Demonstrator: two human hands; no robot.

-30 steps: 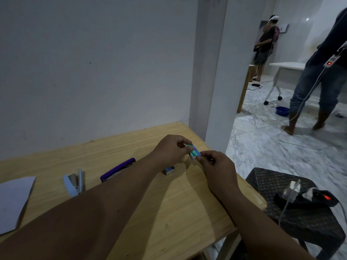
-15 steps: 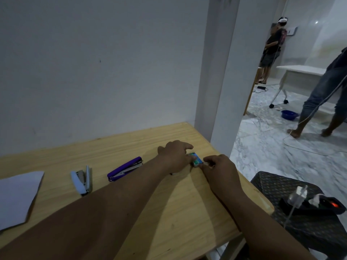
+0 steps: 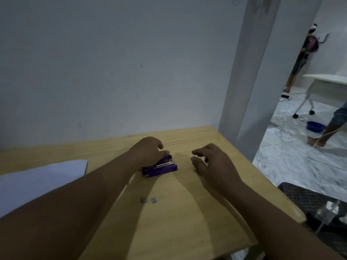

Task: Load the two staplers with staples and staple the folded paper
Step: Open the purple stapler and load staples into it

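a folded white paper sheet lies at the left edge of the light wooden table. the left hand grips the purple metal-railed stapler mid-table, two small grey staple strips nearer the front edge. the right hand hovers just beside, fingers loosely spread and empty.

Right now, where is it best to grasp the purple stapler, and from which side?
Probably the stapler's long purple base, pinched across its sides from above. It lies flat on the table and looks opened; the left hand covers its far-left end.
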